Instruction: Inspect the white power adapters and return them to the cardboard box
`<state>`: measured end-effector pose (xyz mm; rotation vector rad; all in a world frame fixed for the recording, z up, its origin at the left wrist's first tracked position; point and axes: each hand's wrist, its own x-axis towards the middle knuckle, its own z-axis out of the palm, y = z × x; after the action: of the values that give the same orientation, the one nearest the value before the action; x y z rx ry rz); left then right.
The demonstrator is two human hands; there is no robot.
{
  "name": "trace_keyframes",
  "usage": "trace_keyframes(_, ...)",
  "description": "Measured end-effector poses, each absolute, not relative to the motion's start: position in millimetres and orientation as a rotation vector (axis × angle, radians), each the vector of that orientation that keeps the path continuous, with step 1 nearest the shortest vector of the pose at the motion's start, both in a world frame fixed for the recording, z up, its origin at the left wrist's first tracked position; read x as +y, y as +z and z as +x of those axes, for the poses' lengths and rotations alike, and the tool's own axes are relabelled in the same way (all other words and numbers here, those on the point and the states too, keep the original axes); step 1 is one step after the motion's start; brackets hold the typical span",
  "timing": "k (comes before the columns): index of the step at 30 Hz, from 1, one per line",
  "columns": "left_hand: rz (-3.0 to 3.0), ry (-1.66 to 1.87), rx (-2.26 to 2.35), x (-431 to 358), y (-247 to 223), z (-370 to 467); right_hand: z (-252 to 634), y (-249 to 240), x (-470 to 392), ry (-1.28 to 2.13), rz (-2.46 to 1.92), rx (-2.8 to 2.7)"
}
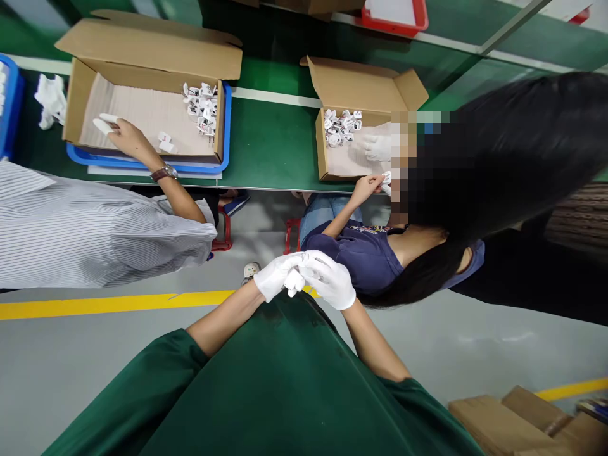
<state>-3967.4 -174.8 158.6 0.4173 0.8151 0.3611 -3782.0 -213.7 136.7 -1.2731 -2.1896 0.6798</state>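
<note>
In the middle of the head view, my left hand and my right hand meet in front of my green garment, both in white gloves. Between them is a small cluster of white blocky pieces, probably plastic, their exact kind too small to make out. The fingers of my left hand curl round the cluster. My right hand arches over it from the other side, its fingertips touching the left hand and the pieces. Parts of the pieces are hidden under the gloves.
Beyond my hands runs a green workbench. It bears a left cardboard box in a blue tray and a right cardboard box, both with white pieces. Two co-workers sit there, one in a striped shirt. More cartons lie lower right.
</note>
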Motion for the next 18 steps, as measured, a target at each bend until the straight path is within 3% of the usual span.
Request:
trace_keyframes(10,0.414,0.336,0.783,-171.0,161.3,-3967.1,-3783.2,137.2,-211.1,0.539,-1.277,-2.151)
trace_keyframes(18,0.398,0.398,0.752,-172.0,153.3,-3961.5,-3781.8,135.0,-209.3,0.630,-1.283,-2.079)
